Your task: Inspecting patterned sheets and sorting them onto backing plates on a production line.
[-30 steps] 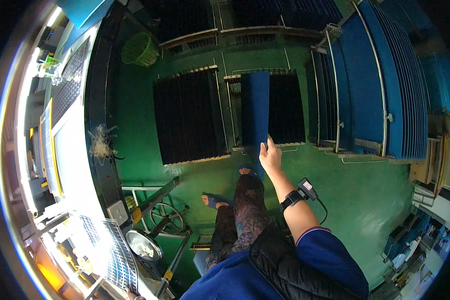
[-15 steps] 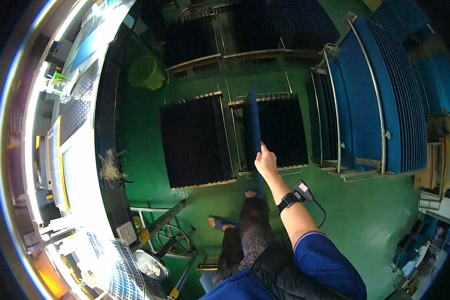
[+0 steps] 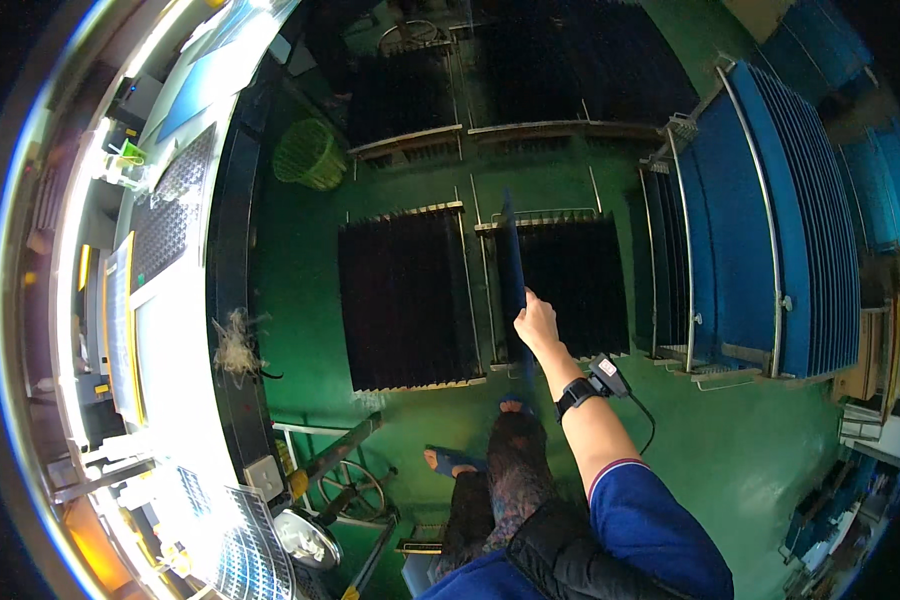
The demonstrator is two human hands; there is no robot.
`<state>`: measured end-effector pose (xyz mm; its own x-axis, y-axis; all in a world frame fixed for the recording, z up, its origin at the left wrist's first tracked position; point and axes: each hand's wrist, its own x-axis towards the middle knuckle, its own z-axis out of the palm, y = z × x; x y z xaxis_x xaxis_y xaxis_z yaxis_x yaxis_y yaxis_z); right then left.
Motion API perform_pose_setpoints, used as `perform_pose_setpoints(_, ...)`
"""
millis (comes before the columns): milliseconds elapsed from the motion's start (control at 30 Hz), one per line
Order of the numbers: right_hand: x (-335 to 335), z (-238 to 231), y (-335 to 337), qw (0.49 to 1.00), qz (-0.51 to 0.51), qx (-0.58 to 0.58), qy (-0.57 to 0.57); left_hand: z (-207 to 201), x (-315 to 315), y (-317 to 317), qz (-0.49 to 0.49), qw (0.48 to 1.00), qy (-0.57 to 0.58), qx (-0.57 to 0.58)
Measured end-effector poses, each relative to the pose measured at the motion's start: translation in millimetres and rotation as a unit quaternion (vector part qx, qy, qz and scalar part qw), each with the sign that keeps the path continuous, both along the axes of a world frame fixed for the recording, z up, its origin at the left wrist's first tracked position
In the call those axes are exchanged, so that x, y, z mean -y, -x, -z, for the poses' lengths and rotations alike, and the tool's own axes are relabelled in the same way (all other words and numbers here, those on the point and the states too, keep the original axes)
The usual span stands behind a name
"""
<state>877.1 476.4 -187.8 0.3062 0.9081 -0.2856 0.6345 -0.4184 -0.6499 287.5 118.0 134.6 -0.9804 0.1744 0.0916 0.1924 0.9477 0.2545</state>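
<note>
My right hand (image 3: 537, 322) is closed on the near edge of a thin blue sheet (image 3: 514, 250), pinched between thumb and fingers. The sheet stands upright and shows almost edge-on. It is over the left part of a low metal rack (image 3: 488, 262) packed with dark upright sheets (image 3: 578, 285). Whether the held sheet sits down in the rack or just above it, I cannot tell. On that wrist is a black strap with a small cabled device (image 3: 607, 377). My left hand is out of view.
Another rack of dark sheets (image 3: 410, 300) stands left of it. More racks (image 3: 530, 75) line the far side. At right is a tall rack of blue sheets (image 3: 740, 230). A bright workbench (image 3: 170, 330) runs along the left, with a green mesh basket (image 3: 310, 155) and a wheeled stand (image 3: 353, 490) near it.
The whole view has shifted slightly, so the racks appear lower and farther right. My right hand keeps its grip on the blue sheet, which now shows thinner and darker.
</note>
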Motion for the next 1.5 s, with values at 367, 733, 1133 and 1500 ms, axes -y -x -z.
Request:
perform_pose_setpoints(367,0,-6,14,0.999,0.030,-0.001,0.034,-29,23,5,-0.029,0.997,0.009,-0.071)
perform_pose_setpoints(733,133,-38,147,0.924,-0.230,-0.165,0.259,-42,178,32,0.264,0.877,-0.333,-0.223)
perform_pose_setpoints(1133,95,-212,447,0.675,-0.360,-0.438,0.472,60,148,-35,0.391,0.912,-0.103,-0.062)
perform_pose_setpoints(1500,137,-331,522,0.731,-0.474,-0.344,0.351,66,201,21,-0.207,0.563,-0.590,0.540)
